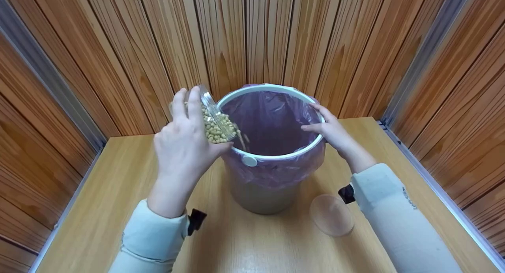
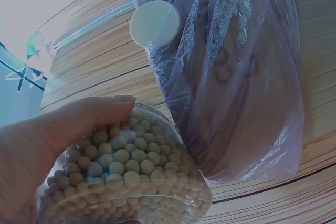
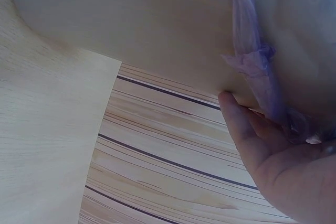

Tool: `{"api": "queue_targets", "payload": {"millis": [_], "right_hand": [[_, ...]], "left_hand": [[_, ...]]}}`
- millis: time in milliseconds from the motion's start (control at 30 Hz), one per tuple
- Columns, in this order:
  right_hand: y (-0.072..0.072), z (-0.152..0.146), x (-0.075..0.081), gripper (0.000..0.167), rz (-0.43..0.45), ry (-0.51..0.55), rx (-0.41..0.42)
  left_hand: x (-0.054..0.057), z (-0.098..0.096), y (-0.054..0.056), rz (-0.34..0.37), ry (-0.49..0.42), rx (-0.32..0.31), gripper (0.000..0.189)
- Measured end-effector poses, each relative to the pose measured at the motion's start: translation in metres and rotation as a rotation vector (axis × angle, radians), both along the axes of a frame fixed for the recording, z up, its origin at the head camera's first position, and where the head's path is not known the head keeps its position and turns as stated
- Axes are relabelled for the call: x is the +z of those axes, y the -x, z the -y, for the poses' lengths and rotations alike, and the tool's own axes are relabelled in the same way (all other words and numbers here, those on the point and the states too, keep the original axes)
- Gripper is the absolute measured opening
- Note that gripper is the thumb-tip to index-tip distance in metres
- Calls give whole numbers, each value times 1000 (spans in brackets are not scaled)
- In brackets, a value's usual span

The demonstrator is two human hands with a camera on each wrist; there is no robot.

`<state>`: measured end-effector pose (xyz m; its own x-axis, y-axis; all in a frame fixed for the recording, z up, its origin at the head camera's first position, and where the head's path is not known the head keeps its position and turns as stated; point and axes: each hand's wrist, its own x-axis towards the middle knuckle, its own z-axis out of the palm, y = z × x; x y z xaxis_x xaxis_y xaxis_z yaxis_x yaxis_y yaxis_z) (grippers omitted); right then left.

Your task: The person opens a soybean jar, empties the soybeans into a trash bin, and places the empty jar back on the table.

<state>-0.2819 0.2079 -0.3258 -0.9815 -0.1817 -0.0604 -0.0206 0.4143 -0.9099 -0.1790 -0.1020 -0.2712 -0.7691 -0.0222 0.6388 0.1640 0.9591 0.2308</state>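
The left grip (image 1: 180, 143) is clasped round a clear jar (image 1: 213, 109), its thumb pressed along the smooth, see-through side, as the left wrist view shows. The jar is tilted, its ridged rim and wide mouth turned toward a bin at the near left of the bin's edge. Inside lies a heap of beans (image 1: 217, 130), small, round, dry-looking and pale yellow to beige. A few blurred ones fall past the jar's mouth, just inside the bin.

The bin (image 1: 264, 200) stands upright on the counter (image 1: 252, 247), a smooth greyish round body topped by a pale ring (image 1: 288, 156). A small flat round tab (image 1: 249, 161) sits on that ring at the front. A thin, shiny purple bag (image 1: 272, 176) lines the inside and folds over the edge in loose, crinkled creases; in the right wrist view a twisted, knotted strand of it hangs against the wall of the bin.

The right grip (image 1: 334, 131) holds the bin's edge on the right side, the thumb pointing inward over the mouth. On the counter, near the bin's foot to the right, lies a thin, round, translucent lid (image 1: 331, 215). The counter has a smooth light wood finish, and behind it rise streaked wood-grain panels (image 1: 268, 32) with dark grooves between them.
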Motion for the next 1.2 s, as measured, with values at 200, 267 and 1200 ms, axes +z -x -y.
{"api": "queue_targets", "payload": {"millis": [200,267,1200], "right_hand": [[-1,0,0,81,-4,4,5],[-1,0,0,81,-5,6,6],[0,0,-1,80,5,17,-7]], "left_hand": [[2,-1,0,30,-3,7,114],[2,-2,0,36,-1,11,115],[-2,-10,3,-64,104,35,111]]}}
